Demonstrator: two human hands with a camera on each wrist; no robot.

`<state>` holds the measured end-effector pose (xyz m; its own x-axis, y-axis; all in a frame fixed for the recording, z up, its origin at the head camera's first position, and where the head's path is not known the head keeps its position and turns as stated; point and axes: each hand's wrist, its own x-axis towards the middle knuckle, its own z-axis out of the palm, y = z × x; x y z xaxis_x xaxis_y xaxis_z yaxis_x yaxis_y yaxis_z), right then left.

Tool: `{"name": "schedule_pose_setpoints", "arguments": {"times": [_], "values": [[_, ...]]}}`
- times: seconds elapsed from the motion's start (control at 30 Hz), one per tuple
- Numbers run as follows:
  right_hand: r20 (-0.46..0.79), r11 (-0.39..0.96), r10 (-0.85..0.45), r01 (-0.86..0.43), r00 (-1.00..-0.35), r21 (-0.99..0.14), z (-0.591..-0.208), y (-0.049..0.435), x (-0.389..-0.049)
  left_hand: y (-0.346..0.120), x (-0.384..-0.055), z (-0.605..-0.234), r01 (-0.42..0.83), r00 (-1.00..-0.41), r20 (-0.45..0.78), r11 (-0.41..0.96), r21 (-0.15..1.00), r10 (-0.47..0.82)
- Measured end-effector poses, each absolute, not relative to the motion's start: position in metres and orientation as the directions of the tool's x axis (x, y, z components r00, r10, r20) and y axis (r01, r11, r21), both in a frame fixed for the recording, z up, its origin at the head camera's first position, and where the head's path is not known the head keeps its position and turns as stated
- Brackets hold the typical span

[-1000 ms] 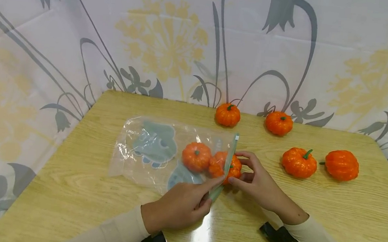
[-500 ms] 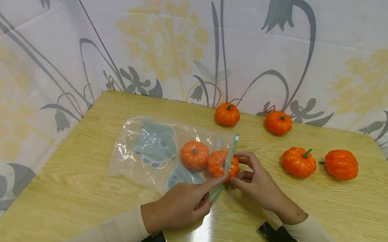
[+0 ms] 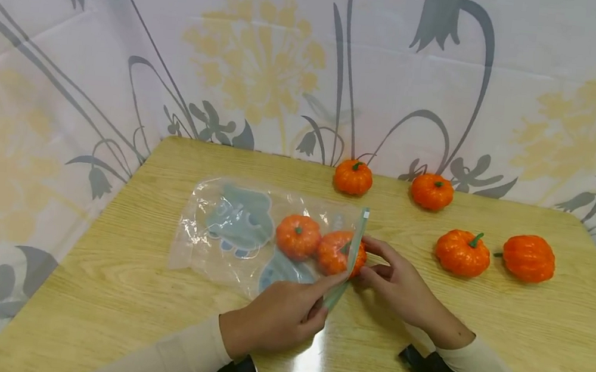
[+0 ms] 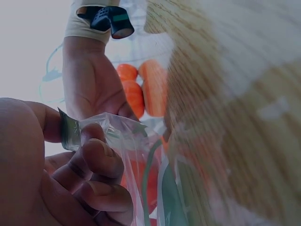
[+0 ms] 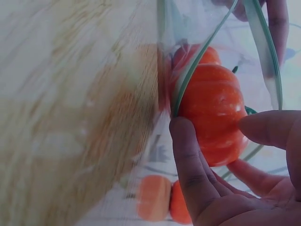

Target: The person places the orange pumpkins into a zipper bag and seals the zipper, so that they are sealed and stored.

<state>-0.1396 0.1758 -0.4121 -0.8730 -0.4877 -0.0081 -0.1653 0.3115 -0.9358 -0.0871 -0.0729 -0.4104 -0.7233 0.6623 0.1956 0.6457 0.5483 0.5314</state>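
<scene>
A clear zip bag (image 3: 199, 224) with blue-green cartoon prints lies flat, its green-edged mouth facing right. One orange toy pumpkin (image 3: 297, 240) is fully inside. Beside it, a second toy pumpkin (image 3: 331, 254) sits mostly inside, its right side at the mouth. My left hand (image 3: 283, 313) pinches the bag's near rim between thumb and fingers, as the bag edge (image 4: 70, 132) in the left wrist view shows. My right hand (image 3: 401, 289) holds the second pumpkin (image 5: 211, 113) with thumb and fingers around its outer side. In the right wrist view, the green rims stand apart around that pumpkin.
Two toy pumpkins stand at the table's back edge: one behind the bag mouth (image 3: 353, 177), another pumpkin (image 3: 431, 192) farther right. To the right are an upright pumpkin (image 3: 462, 253) and one on its side (image 3: 528, 258). A flowered cloth (image 3: 288, 59) hangs behind the wooden table (image 3: 105, 287).
My right hand has pushed the second pumpkin leftward, deeper into the bag, and the first pumpkin has shifted left as well. My left hand keeps its place on the rim.
</scene>
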Motion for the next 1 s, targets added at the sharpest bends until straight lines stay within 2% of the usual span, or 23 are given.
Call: {"name": "schedule_pose_setpoints", "arguments": {"times": [0.47, 0.7, 1.0], "values": [[0.005, 0.321, -0.517, -0.200, -0.856, -0.926, -0.4147, 0.1731, -0.1395, -0.0726, -0.0865, -0.4103, 0.615, -0.749, 0.160, 0.584, 0.530, 0.643], [-0.021, 0.272, -0.555, -0.158, -0.832, -0.949, -0.4160, 0.1717, -0.1375, -0.0720, -0.0856, -0.4103, 0.607, -0.759, 0.155, 0.601, 0.520, 0.633], [-0.008, 0.228, -0.610, -0.166, -0.792, -0.959, -0.4157, 0.1716, -0.1354, -0.0708, -0.0868, -0.4096, 0.577, -0.780, 0.133, 0.619, 0.533, 0.612]]}}
